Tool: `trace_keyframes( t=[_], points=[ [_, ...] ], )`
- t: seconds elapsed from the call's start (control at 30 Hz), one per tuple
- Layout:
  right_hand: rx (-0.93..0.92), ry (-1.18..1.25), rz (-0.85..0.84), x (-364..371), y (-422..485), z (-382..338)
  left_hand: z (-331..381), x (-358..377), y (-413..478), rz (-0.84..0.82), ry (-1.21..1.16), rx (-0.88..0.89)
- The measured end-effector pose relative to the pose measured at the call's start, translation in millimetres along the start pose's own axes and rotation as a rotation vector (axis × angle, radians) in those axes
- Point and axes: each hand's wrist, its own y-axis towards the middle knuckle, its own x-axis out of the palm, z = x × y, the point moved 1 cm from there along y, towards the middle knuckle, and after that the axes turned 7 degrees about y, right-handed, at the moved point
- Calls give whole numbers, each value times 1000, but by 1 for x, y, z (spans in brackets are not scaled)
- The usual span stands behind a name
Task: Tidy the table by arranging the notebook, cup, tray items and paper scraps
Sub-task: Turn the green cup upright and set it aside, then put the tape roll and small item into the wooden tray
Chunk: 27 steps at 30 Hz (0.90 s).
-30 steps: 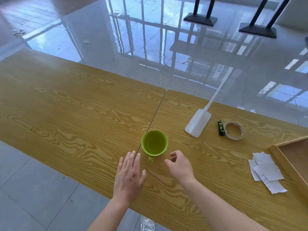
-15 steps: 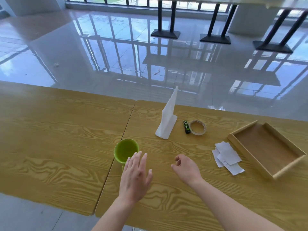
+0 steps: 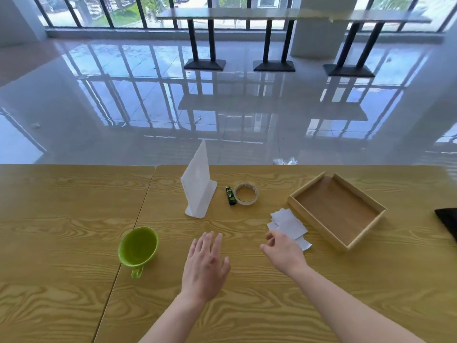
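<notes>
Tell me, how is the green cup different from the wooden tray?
The cup is bright green and round; the tray is pale wood and rectangular. The cup has a small handle; the tray has none, only low walls. The cup is the smaller of the two; the tray looks much wider. Both stand on the table, open at the top, with nothing inside.

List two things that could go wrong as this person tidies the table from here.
1. The paper scraps lie in a loose, overlapping pile right by the right hand. A hasty grab could scatter them instead of getting them into the tray.
2. The white stand is tall and upright beside the tape roll. An arm reaching past it might knock it over.
</notes>
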Motion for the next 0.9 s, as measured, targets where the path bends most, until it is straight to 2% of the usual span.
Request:
trace_keyframes(
  t=[0.33,0.53,0.7,0.77,0.9],
  points=[
    [74,14,152,-68,22,64,28,7,26,-23,-28,-72],
    [24,-146,323,-92,45,79,19,9,54,-50,-30,-72],
    [114,-374,283,-97,66,90,7,17,77,-72,-67,-43],
    [151,-436,218,-97,77,91,-4,18,78,-30,-181,-149],
    [74,-506,194,-93,95,94,-40,16,75,59,-431,-625]
  ],
)
